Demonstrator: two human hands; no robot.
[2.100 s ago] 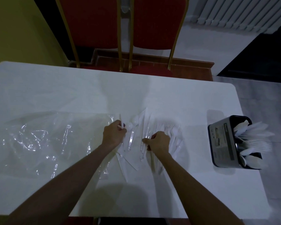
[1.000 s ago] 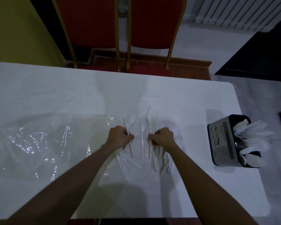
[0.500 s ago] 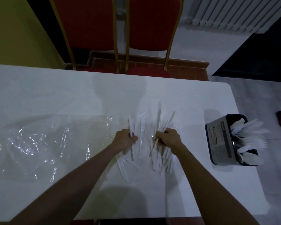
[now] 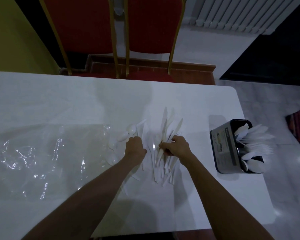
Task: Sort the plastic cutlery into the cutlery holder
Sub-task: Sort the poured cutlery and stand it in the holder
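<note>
White plastic cutlery lies in a loose pile [image 4: 160, 158] at the middle of the white table [image 4: 76, 104]. My right hand [image 4: 176, 147] is closed around a bunch of plastic knives [image 4: 165, 125] whose blades fan away from me. My left hand [image 4: 135, 148] rests with fingers curled on the left part of the pile, beside a few spoons [image 4: 128, 134]; what it grips is hidden. The black cutlery holder [image 4: 222, 149] stands near the table's right edge, with several white spoons, forks and knives sticking out of it.
A crumpled clear plastic bag [image 4: 38, 153] covers the left half of the table. Two red chairs with gold frames [image 4: 121, 32] stand past the far edge. The holder sits close to the table's right edge, with tiled floor [image 4: 270, 101] beyond.
My right hand has gathered several knives into a bunch and raised their blades. My left hand has slid a little toward the right over the pile.
</note>
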